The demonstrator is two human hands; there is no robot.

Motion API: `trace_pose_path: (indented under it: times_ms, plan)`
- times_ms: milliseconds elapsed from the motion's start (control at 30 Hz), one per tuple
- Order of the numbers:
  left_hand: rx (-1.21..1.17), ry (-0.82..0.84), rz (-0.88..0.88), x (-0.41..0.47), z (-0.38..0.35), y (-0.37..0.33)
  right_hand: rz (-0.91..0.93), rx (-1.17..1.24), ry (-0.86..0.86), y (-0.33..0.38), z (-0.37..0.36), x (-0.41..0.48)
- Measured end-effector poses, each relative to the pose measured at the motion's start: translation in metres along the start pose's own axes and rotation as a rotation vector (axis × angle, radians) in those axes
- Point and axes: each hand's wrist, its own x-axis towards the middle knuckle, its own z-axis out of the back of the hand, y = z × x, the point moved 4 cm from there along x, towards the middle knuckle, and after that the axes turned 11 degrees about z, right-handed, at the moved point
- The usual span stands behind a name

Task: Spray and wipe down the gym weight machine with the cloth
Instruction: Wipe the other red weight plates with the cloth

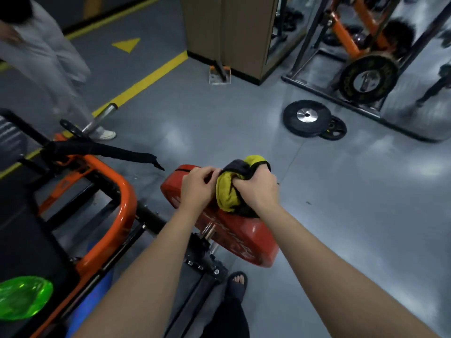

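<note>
A yellow and dark grey cloth (228, 191) is bunched on top of a red weight plate (234, 230) mounted on the orange-framed weight machine (117, 203). My right hand (256, 189) grips the cloth from the right and holds it against the plate's upper edge. My left hand (197, 189) lies on the plate just left of the cloth, its fingertips pinching a fold of the fabric. A green translucent object (23, 296), possibly the spray bottle, sits blurred at the lower left on the machine's dark seat.
Another person in light trousers (53, 69) stands at the upper left near a chrome bar (102, 117). Loose black plates (310, 119) lie on the grey floor to the right. A rack with an orange frame and loaded plate (368, 79) stands beyond. My sandalled foot (238, 282) is below.
</note>
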Motion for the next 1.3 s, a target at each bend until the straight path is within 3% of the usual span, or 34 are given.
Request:
trace_pose_path:
  times_ms: [133, 333, 433, 500, 567, 867, 1100, 1300]
  plan:
    - [0.05, -0.087, 0.129, 0.002, -0.006, 0.003, 0.058, -0.071, 0.121, 0.004, -0.022, 0.033]
    - [0.073, -0.01, 0.259, 0.005, 0.005, -0.004, 0.281, -0.152, 0.247, 0.011, -0.046, 0.056]
    - [-0.216, -0.036, 0.369, 0.005, 0.012, 0.003, 0.369, -0.101, 0.284, 0.015, -0.055, 0.055]
    - [-0.437, -0.148, 0.426, 0.0, 0.021, 0.014, 0.462, -0.085, 0.312, 0.02, -0.063, 0.052]
    - [-0.488, -0.254, 0.468, -0.012, 0.032, 0.019, 0.545, -0.049, 0.349, 0.03, -0.072, 0.045]
    - [-0.309, -0.394, 0.65, -0.106, 0.047, 0.001, 0.905, -0.141, 0.353, 0.033, -0.07, 0.003]
    - [-0.243, -0.314, 0.785, -0.167, 0.018, -0.032, 1.031, -0.234, 0.477, 0.021, -0.05, -0.013]
    - [-0.126, -0.194, 0.829, -0.192, 0.044, -0.07, 1.036, -0.28, 0.612, 0.021, -0.05, -0.022]
